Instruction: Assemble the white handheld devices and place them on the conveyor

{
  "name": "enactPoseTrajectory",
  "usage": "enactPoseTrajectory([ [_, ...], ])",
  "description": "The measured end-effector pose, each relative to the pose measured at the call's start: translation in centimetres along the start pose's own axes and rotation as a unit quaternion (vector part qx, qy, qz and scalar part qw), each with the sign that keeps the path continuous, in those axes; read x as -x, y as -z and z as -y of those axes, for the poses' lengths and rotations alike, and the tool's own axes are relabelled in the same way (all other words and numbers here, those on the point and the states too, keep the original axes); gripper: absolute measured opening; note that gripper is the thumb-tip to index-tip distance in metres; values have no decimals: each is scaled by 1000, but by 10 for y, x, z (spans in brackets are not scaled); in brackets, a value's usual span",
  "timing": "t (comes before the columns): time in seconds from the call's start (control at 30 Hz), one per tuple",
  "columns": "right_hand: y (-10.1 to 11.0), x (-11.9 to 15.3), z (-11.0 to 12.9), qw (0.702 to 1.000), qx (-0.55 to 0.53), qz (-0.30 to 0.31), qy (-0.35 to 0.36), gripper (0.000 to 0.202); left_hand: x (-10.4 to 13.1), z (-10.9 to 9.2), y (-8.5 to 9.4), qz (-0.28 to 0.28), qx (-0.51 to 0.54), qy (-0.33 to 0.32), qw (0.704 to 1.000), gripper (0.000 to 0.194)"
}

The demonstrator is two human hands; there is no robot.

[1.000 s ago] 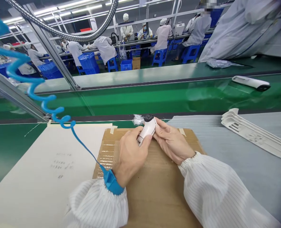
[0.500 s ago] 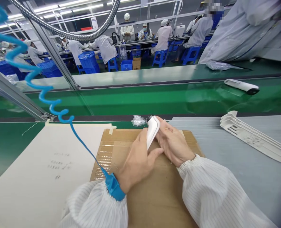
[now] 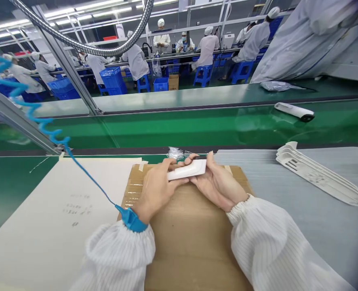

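Head view, pinching the left part of a white handheld device (image 3: 185,171) with the left hand (image 3: 156,188), thumb on the near side and fingers on the far side. Cupping the bent right part, dark at its far side, with the right hand (image 3: 223,184); cannot tell exactly how the hidden fingertips press. Holding the device above the far end of a brown cardboard sheet (image 3: 197,242), near the middle of the far edge of the counter (image 3: 12,182). Wearing a blue wristband (image 3: 134,221) on the left wrist, joined to a coiled blue cord (image 3: 30,107) leading up to the left. Seeing crumpled clear plastic (image 3: 175,153) just beyond the hands, at the counter's far edge. Having a pale sheet (image 3: 85,250) with faint handwriting to the left of the cardboard, and a grey sheet (image 3: 300,230) to the right, under stacked white plastic shells (image 3: 321,174) toward the counter's far right corner. Beyond the far edge, seeing a green belt (image 3: 167,127) bearing another white device (image 3: 294,112), dark-tipped, toward the right.
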State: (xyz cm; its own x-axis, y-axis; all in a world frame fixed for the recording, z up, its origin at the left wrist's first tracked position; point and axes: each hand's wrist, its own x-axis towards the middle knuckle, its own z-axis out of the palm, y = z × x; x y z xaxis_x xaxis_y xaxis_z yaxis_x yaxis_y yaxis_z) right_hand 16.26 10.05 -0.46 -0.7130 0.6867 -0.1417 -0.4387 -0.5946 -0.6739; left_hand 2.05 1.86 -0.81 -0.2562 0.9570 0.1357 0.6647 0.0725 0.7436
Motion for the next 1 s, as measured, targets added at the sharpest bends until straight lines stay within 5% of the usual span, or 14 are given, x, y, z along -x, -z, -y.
enactPoseTrajectory([
  [0.1,-5,1,-11,1000,26,16,7,32,3,-4,-1,-57,-22,-68,996,60],
  [0.27,-10,5,-27,999,22,-36,27,25,15,-24,-15,-115,-126,-139,975,32],
  [0.5,-15,2,-30,998,-8,-52,17,27,11,-25,-20,-147,-162,-180,959,28],
  [0.67,-5,-1,-21,999,3,-31,24,31,8,-10,-9,-85,-93,-123,984,42],
  [0.8,3,-3,-14,996,-20,-58,60,26,4,1,-3,-47,7,16,999,35],
  [1.0,5,-3,-15,995,29,-38,88,23,-3,1,-6,51,270,160,948,55],
])
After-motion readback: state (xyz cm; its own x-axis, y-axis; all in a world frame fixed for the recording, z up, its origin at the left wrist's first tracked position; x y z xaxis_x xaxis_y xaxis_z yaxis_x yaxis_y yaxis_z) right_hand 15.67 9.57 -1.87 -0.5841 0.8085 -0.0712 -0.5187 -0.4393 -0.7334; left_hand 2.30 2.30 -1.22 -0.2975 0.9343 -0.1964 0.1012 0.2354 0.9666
